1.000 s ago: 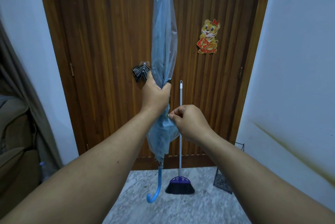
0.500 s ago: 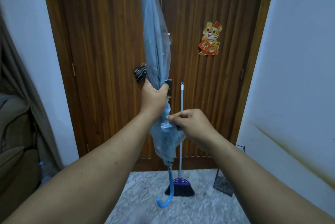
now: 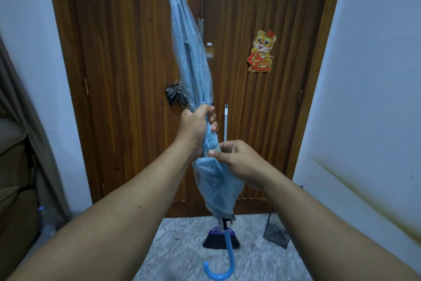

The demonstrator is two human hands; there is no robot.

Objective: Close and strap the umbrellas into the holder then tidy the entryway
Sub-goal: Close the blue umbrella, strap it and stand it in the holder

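The left hand (image 3: pixel 197 127) grips the folded umbrella (image 3: pixel 193 71) at its middle, handle hanging down before the door (image 3: pixel 136 53). The right hand (image 3: pixel 237 160) pinches its strap; I judge the strapping step, so next wrap it tightly around.

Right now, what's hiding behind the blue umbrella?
Behind the blue umbrella stands a broom against the wooden door. The umbrella covers much of its bristles and handle.

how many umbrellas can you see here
2. A blue umbrella is held up before the door, left hand gripping its folds, right hand pinching it below. A dark striped one hangs on the door behind it, partly hidden. Others may be out of view.
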